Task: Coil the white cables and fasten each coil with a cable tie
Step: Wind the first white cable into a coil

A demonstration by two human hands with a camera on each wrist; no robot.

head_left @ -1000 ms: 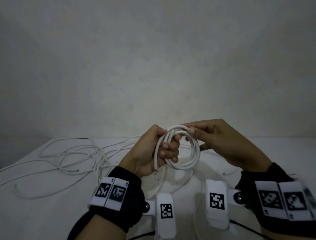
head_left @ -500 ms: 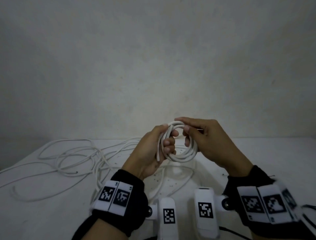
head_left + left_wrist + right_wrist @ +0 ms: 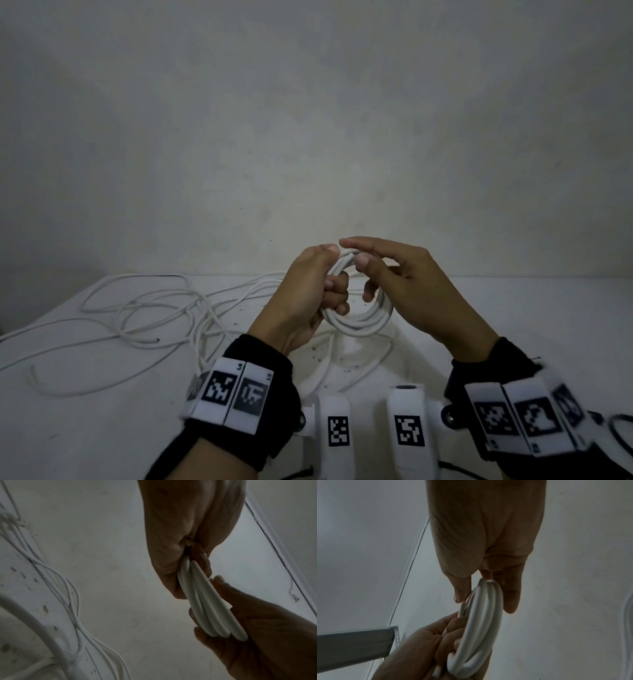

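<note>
Plain pale wall fills the background above a white worktop [image 3: 102, 428]. Loose white cables [image 3: 144, 318] sprawl across its left side. Above the middle, both hands hold a small coil [image 3: 356, 318] of white cable in the air. The left hand [image 3: 305, 301] has its grip curled tight round the coil's left side. The right hand [image 3: 411, 284] pinches the top turns between thumb and fingertips [image 3: 346, 242]. No cable tie is visible. If either grip slackens before a tie goes on, the springy turns would likely fan apart.
</note>
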